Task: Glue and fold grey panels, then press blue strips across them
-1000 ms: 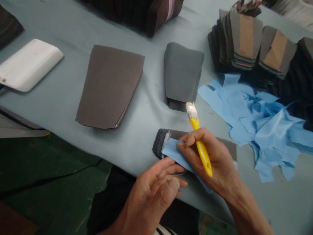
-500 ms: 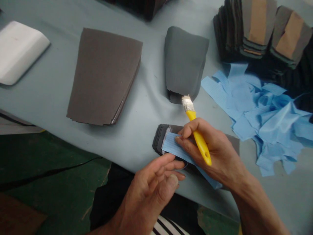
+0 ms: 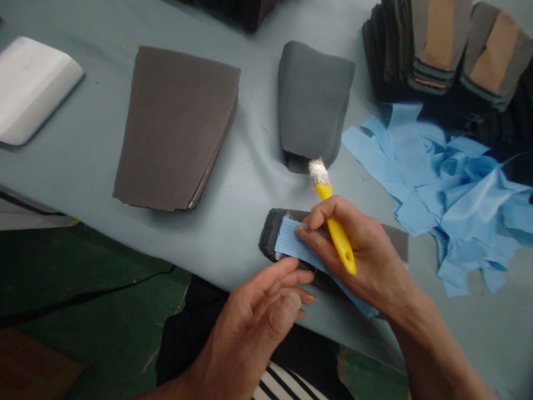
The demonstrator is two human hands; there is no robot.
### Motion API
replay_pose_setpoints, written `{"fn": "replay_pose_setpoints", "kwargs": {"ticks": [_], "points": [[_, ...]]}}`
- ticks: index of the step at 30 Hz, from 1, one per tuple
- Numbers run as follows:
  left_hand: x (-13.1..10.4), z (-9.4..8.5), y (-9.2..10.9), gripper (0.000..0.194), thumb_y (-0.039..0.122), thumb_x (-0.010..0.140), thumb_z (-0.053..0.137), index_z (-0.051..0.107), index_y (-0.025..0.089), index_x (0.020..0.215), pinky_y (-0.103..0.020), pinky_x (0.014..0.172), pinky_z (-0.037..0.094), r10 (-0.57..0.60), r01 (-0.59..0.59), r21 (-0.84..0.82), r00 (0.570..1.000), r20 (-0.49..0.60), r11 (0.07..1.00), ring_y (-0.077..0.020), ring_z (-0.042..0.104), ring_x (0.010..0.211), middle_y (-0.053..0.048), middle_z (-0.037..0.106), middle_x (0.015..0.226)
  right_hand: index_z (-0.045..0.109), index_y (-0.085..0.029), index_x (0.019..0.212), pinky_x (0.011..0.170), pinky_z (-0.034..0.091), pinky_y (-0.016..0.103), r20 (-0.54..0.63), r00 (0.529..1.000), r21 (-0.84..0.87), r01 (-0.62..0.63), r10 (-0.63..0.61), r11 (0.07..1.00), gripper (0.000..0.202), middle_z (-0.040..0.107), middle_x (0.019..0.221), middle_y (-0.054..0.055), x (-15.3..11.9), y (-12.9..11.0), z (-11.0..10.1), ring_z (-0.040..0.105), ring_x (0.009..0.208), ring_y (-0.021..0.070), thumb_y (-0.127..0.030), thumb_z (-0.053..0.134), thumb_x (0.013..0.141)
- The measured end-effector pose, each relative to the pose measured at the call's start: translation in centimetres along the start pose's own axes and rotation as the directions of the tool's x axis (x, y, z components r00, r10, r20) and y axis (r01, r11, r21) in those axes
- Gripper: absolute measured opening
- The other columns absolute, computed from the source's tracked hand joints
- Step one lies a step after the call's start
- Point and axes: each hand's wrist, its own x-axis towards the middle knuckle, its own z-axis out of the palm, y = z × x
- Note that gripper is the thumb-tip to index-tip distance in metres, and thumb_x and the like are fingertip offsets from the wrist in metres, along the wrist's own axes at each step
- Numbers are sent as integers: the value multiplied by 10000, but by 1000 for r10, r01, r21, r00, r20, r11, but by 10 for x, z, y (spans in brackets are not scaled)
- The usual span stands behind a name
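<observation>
My right hand (image 3: 358, 250) holds a yellow-handled brush (image 3: 339, 239) with whitish bristles pointing away from me. Its thumb and fingertips also press a light-blue fabric strip (image 3: 291, 239) onto a small dark stack (image 3: 270, 233), where white residue shows beside the strip's end. The strip runs under the hand toward the table's near edge. My left hand (image 3: 266, 316) is beside the near side of the stack, fingers apart and slightly bent, its fingertips close to the strip; nothing is seen in it.
A brown stack of sheets (image 3: 179, 128) lies left of centre, a grey stack (image 3: 314, 103) beyond the brush. Blue strips (image 3: 453, 194) are heaped at right, below dark bundles (image 3: 441, 33). A white object (image 3: 37, 89) sits far left.
The brush and my right hand have shifted very slightly upward in view. Both hands keep nearly the same pose, and the blue strip still lies on the stack.
</observation>
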Motion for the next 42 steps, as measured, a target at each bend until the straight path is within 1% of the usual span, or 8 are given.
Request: {"fn": "replay_pose_setpoints", "kwargs": {"ticks": [9,13,15,17,19,21,27,42], "points": [[-1,0,8,669,658,965,680,653,213,1464,-408,1050,615,1,-3,59,1000,18,998,-279,743,1195,-166,719,1422,557,-247,953,530,406,230,-27,1000,-34,-7,6,999,104,623,755,-52,1,-3,1,498,553,96,-252,657,980],[-5,-4,10,370,455,1034,644,733,233,1316,-293,893,648,218,-217,306,975,34,927,-192,793,960,-75,828,1139,555,-246,958,559,408,224,-22,1000,-30,20,-21,999,101,610,753,-60,2,-3,2,494,564,89,-231,652,985],[-3,-8,12,244,283,1028,647,735,236,1250,-250,849,632,469,-450,505,878,97,736,-157,781,889,-34,827,1030,553,-244,959,561,407,223,-12,1000,-23,19,-19,1000,100,624,767,-54,3,-4,2,501,574,90,-240,647,992],[0,-12,15,276,142,1001,640,699,221,1259,-245,896,610,666,-605,671,713,217,429,-149,767,948,-33,810,1057,552,-243,953,553,393,223,-15,1000,-24,21,-21,999,101,603,743,-59,3,-4,2,487,565,89,-243,644,994],[5,-16,20,323,76,988,624,666,196,1286,-273,945,590,746,-621,769,581,325,149,-161,739,1015,-57,785,1114,554,-243,942,543,372,227,-28,999,-41,25,-26,999,104,572,720,-64,4,-5,1,459,551,88,-238,647,987],[10,-19,24,304,78,1000,612,660,173,1284,-316,939,575,760,-556,831,532,373,-18,-181,704,1007,-79,759,1128,552,-244,931,539,355,234,-36,999,-56,30,-32,998,108,556,715,-66,3,-5,2,431,541,88,-232,649,979],[24,-20,20,252,155,1027,596,686,171,1262,-406,855,505,755,-407,895,525,392,-182,-244,606,953,-117,689,1176,551,-252,943,545,345,247,-48,998,-67,41,-44,997,111,552,721,-71,2,-4,3,406,529,90,-234,653,985],[32,-21,18,259,199,1040,584,676,182,1281,-411,828,435,739,-352,907,543,398,-230,-251,587,927,-115,670,1176,545,-246,965,536,326,239,-62,995,-57,69,-73,996,147,515,711,-95,0,-4,5,365,521,77,-169,669,980]]}}
